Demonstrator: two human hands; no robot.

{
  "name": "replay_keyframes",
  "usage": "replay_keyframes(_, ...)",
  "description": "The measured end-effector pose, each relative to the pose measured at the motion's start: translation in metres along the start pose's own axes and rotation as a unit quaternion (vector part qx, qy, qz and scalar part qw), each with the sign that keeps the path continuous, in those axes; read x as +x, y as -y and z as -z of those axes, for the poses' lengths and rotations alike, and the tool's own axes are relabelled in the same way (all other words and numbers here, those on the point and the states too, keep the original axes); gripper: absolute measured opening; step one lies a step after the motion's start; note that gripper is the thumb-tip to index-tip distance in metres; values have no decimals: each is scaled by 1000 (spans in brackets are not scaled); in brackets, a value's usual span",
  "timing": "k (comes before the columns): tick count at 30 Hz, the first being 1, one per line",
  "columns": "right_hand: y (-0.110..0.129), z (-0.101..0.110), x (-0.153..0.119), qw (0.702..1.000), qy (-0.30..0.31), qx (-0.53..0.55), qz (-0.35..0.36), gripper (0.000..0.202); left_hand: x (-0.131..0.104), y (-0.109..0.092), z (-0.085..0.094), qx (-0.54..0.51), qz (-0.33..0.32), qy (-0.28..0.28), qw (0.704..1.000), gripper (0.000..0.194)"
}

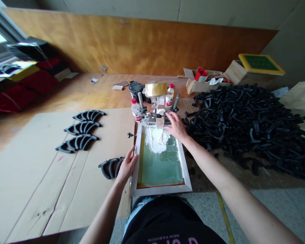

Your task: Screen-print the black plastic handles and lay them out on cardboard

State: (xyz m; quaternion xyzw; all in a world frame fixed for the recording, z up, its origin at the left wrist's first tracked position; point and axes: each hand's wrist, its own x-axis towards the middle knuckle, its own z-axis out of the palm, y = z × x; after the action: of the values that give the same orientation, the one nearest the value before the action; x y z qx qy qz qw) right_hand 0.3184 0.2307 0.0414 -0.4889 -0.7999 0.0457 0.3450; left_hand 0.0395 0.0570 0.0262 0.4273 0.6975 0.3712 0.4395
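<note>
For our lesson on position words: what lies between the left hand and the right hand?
In the head view, the frame, with white paste on its green mesh, lies between the left hand and the right hand.

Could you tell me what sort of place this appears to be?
It looks like a small screen-printing workshop, judging by the framed mesh screen smeared with white paste, the large heap of black curved parts, and similar parts lined up on cardboard.

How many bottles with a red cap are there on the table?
2: one bottle beside the left metal post, another bottle beside the right metal post. More may be hidden behind.
</note>
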Motion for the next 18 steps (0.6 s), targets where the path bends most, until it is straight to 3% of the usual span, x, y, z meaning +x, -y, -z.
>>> replay_keyframes(2,22,-17,12,997,70,-12,38,37,5,9,-6,15,8,-9,1000,75)
replay_keyframes(5,43,-28,1,985,158,-46,58,4,10,16,-8,12,14,-6,1000,70)
replay_keyframes(11,47,7,-41,931,258,5,258,10,9,19,-7,-16,23,-5,1000,66)
replay_keyframes(13,46,11,-38,931,261,26,252,9,9,19,-7,-20,18,-2,1000,68)
replay_keyframes(18,43,-4,-47,961,168,11,218,17,10,18,-5,-37,7,7,999,76)
